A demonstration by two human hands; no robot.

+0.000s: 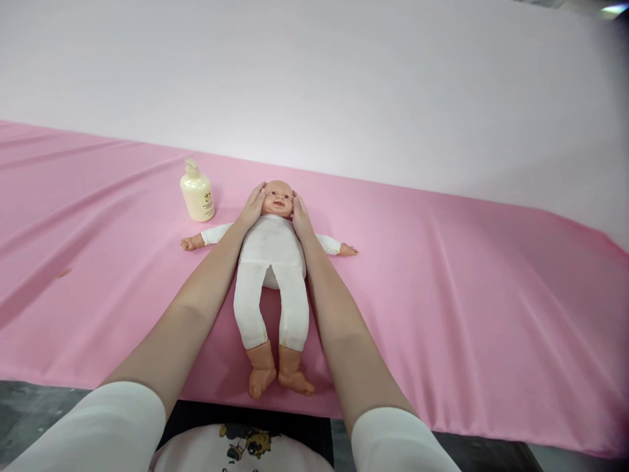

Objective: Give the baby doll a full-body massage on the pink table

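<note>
A baby doll in a white body suit lies on its back on the pink sheet, head away from me, arms spread, bare feet near the front edge. My left hand rests flat against the left side of the doll's head. On the other side of the head my right hand presses in the same way. Both hands cup the head with fingers extended, and the doll's face shows between them.
A cream pump bottle stands upright on the sheet just left of the doll's head, close to my left hand. A plain pale wall rises behind the table. The sheet's front edge hangs by my torso.
</note>
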